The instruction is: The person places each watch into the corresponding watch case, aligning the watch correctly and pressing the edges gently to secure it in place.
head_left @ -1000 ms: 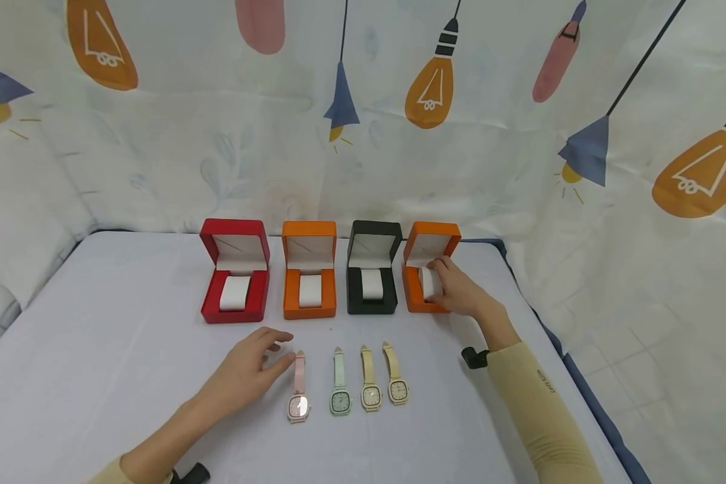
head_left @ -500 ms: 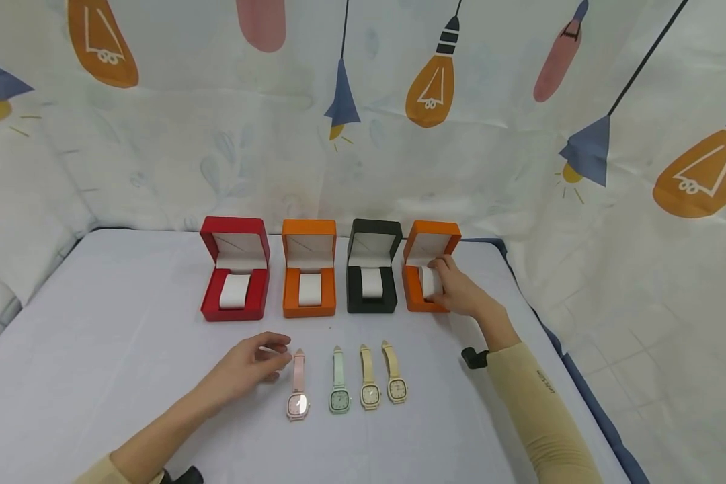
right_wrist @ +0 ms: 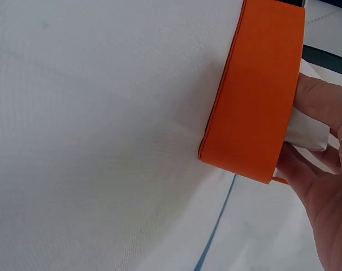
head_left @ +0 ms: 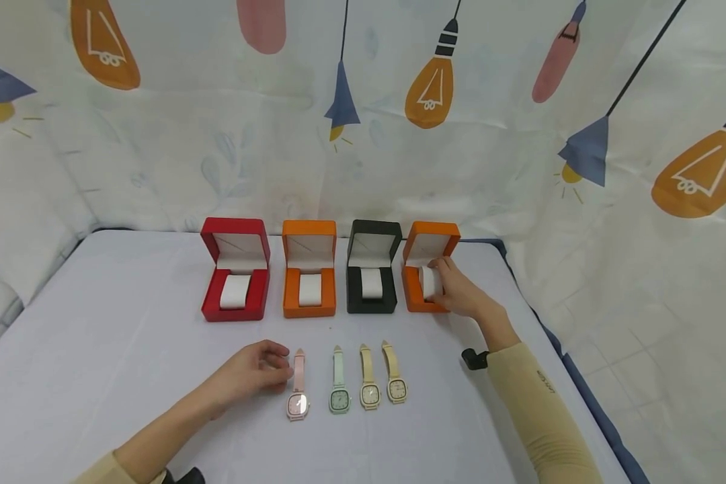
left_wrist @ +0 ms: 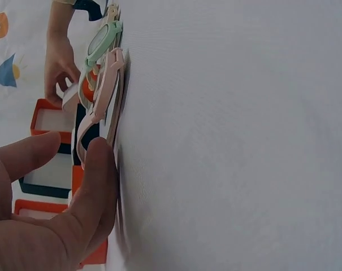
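At the rightmost orange watch box (head_left: 437, 228), my right hand (head_left: 460, 289) pinches the white watch cushion (right_wrist: 306, 132) between thumb and fingers, the cushion still in the box's base. My left hand (head_left: 249, 371) is low over the cloth, left of the pink watch (head_left: 298, 406). Its fingertips are right by the pink strap (head_left: 299, 366); in the left wrist view thumb and fingers stand apart with nothing between them. A mint-green watch (head_left: 339, 400) and two yellow watches, one nearer (head_left: 370, 395) and one further right (head_left: 396, 390), lie face up in the same row.
Left of the worked box stand a black box (head_left: 372, 232), another orange box (head_left: 309, 230) and a red box (head_left: 234, 228). All have raised lids and white cushions. White cloth covers the table (head_left: 127, 302); a patterned curtain (head_left: 248, 154) hangs behind its back edge.
My left hand has drawn slightly back and lower beside the pink strap, its fingers curving in more. My right hand keeps its place on the cushion; the watches and boxes have not moved.
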